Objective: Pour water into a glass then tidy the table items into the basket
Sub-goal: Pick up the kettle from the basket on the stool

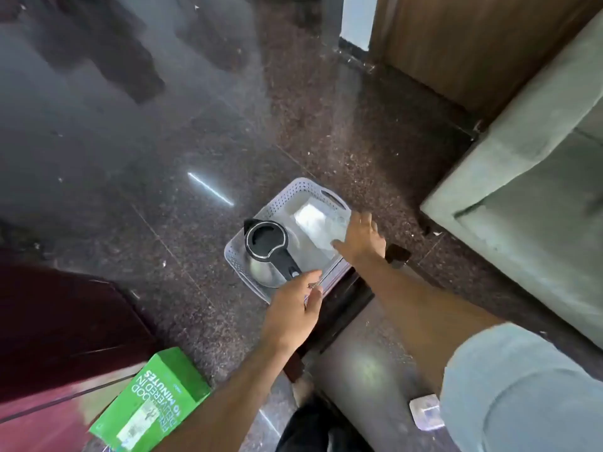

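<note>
Here, one pale basket [287,203] sits on the dark floor with one kettle [266,247] and one clear glass [321,225] inside, my left hand [295,313] gripping its near rim, my right hand [360,238] spread loose over its right edge beside the glass.

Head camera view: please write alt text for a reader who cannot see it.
Two bare hands, left hand and right hand, reach to a white basket on a dark speckled floor; it holds a kettle.
</note>
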